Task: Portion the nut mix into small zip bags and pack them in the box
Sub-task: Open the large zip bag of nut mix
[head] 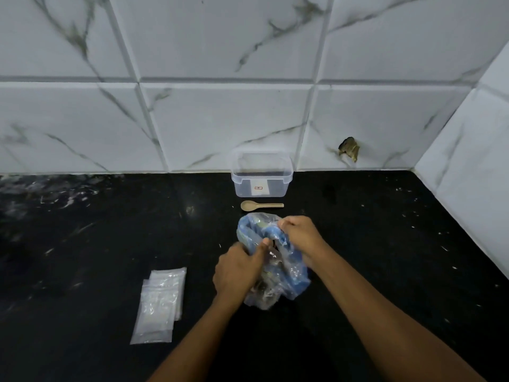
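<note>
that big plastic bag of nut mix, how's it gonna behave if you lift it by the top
Probably floppy: the nut mix bag is thin, crumpled film, already bunched where the left hand and right hand grip it. It would likely sag, with the contents settling to the bottom. The glossy film may be slippery.
</note>
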